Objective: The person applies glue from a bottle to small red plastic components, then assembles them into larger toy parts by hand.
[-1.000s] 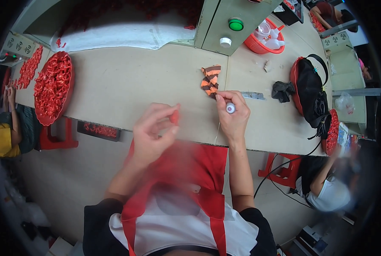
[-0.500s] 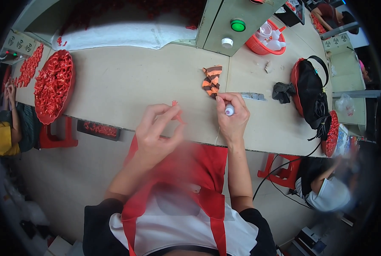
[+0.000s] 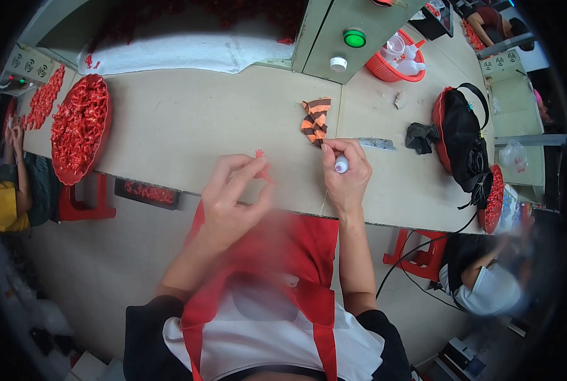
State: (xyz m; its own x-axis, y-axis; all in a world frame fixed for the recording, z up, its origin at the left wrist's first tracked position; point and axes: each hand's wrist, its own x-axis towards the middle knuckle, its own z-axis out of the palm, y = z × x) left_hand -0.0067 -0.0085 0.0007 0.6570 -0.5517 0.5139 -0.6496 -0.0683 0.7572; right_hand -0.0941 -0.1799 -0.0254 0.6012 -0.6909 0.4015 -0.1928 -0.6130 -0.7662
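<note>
My left hand (image 3: 236,197) pinches a small red plastic figure (image 3: 262,166) between thumb and fingers, above the table near its front edge. A tiny hand-like end sticks up past the fingertips. My right hand (image 3: 347,174) is curled around a slim white tube (image 3: 341,164), whose rounded end shows between the fingers. Just beyond the right fingertips lies a crumpled orange-and-brown striped cloth (image 3: 316,120); whether they touch it I cannot tell. A flat metal strip (image 3: 377,144) lies right of that hand.
A red tray (image 3: 108,127) heaped with red pieces stands at left. At the back are a green-grey machine (image 3: 321,44) and a red basket (image 3: 385,72) of bottles. A black bag (image 3: 464,130) and dark cloth (image 3: 421,137) lie right. Co-workers sit on both sides; a black cable (image 3: 416,254) hangs at right.
</note>
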